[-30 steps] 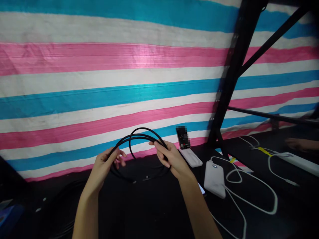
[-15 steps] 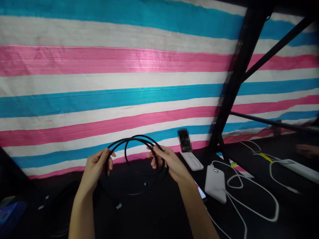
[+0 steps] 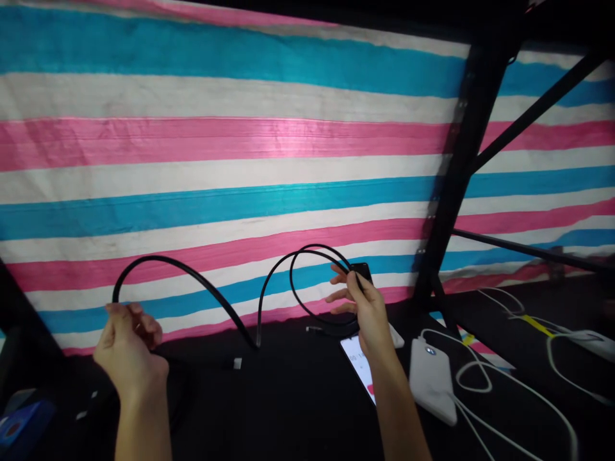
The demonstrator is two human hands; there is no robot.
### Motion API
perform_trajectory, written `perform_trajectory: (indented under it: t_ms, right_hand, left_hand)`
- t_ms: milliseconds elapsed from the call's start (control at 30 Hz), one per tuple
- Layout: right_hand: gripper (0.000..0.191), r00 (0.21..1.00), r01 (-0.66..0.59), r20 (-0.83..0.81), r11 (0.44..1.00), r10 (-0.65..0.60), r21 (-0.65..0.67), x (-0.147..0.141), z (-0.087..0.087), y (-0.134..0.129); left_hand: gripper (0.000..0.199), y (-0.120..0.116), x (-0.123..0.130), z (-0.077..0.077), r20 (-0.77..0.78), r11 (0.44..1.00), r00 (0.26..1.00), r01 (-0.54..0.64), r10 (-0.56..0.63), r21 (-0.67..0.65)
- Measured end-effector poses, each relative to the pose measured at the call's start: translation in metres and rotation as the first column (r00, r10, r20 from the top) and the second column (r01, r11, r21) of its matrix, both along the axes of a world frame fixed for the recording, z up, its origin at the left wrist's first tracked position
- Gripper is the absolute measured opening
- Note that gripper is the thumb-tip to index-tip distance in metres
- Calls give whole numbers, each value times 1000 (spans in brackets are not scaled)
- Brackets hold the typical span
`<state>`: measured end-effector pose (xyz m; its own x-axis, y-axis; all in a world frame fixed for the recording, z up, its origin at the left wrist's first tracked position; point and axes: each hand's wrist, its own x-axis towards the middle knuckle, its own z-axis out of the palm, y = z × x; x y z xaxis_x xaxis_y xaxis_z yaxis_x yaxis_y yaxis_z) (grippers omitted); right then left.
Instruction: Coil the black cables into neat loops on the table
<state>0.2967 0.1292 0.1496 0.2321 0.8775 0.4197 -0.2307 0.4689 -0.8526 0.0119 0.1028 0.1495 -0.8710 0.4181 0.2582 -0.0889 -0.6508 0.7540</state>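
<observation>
A long black cable (image 3: 206,282) stretches in the air between my two hands. On the left, my left hand (image 3: 127,336) is closed around it, and the cable arches up out of the fingers. My right hand (image 3: 365,304) pinches the cable's loops between thumb and forefinger, the other fingers spread. One thin metal-tipped plug (image 3: 314,329) hangs beside the right hand. Lower in the middle, a pale rectangular connector (image 3: 237,363) shows against the black surface. Below the right wrist lies a phone with a lit screen (image 3: 358,365), partly covered by the forearm.
White power bank (image 3: 432,381) with white cables (image 3: 523,390) lies at right; another white device (image 3: 593,344) sits farther right. A dark phone (image 3: 362,270) stands behind my right hand. Blue box (image 3: 26,422) at left. Black metal frame (image 3: 451,186) and striped sheet (image 3: 216,186) rise behind.
My hands have moved apart, the left to the left and the right to the right. The coil has opened into a long arch with smaller loops at the right hand. The lit phone shows more.
</observation>
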Motion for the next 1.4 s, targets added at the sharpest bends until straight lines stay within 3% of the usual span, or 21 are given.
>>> perform_trajectory:
  t_ms: [100, 167, 200, 267, 333, 400, 533, 633, 733, 800, 867, 967, 1100, 1167, 1233, 1267, 1367, 1400]
  right_hand:
    - [37, 993, -91, 69, 995, 92, -29, -11, 1, -1]
    - [35, 977, -156, 142, 987, 160, -34, -20, 1, -4]
    - [34, 964, -198, 175, 980, 200, -31, -25, 1, -6]
    - [31, 925, -305, 229, 952, 304, -29, -33, 1, -10]
    - [29, 871, -426, 254, 904, 420, -35, -39, 1, -14]
    - [29, 822, -519, 253, 854, 510, -35, -42, 1, -17]
    - [30, 783, -566, 232, 815, 578, -122, -41, 2, -20]
    - [42, 798, -483, 305, 854, 520, -194, -40, 3, -22]
    - [51, 788, -438, 371, 871, 492, -223, -42, 1, -22]
    - [48, 725, -498, 382, 820, 573, -283, -44, -2, -20]
    - [39, 673, -537, 405, 785, 619, -307, -45, -3, -17]
    - [28, 729, -507, 402, 832, 553, -226, -46, -4, -11]
    - [26, 834, -465, 261, 874, 486, -142, -45, -5, -10]
    - [27, 850, -460, 235, 882, 471, -104, -43, -4, -15]
    - [28, 848, -470, 241, 880, 472, -68, -40, -2, -22]
    - [28, 847, -473, 247, 880, 470, -54, -38, 0, -26]
    - [27, 872, -443, 228, 896, 433, -10, -31, 4, -34]
    - [27, 884, -428, 211, 904, 417, 4, -29, 5, -34]
  left_hand:
    - [35, 0, 0, -2, -107, 1000, 994, -5, 3, -23]
    - [34, 1, 1, -4, -320, 993, 942, 71, -97, -92]
    - [33, 1, 2, -5, -459, 981, 871, 117, -175, -153]
    - [32, 3, 9, -6, -695, 940, 636, 180, -336, -290]
    - [33, 5, 22, -5, -790, 893, 416, 208, -451, -400]
    - [32, 7, 36, -5, -783, 854, 342, 218, -520, -472]
    - [31, 9, 52, -4, -756, 840, 369, 176, -540, -514]
    - [31, 9, 50, -4, -785, 880, 400, 164, -473, -446]
    - [30, 6, 47, -3, -753, 920, 537, 141, -382, -366]
    - [27, 4, 44, -3, -685, 937, 657, 99, -315, -336]
    - [23, 2, 37, -4, -642, 945, 717, 75, -272, -317]
    - [25, 0, 23, -5, -691, 923, 630, 115, -354, -368]
    - [26, 2, 21, -8, -677, 799, 426, 274, -600, -535]
    - [48, 4, 33, -11, -660, 755, 367, 340, -655, -561]
    - [72, 8, 46, -13, -664, 753, 358, 358, -657, -552]
    - [71, 11, 51, -14, -669, 764, 370, 342, -645, -547]
    - [22, 16, 53, -18, -655, 802, 481, 210, -583, -559]
    - [18, 17, 50, -19, -638, 806, 530, 168, -559, -567]
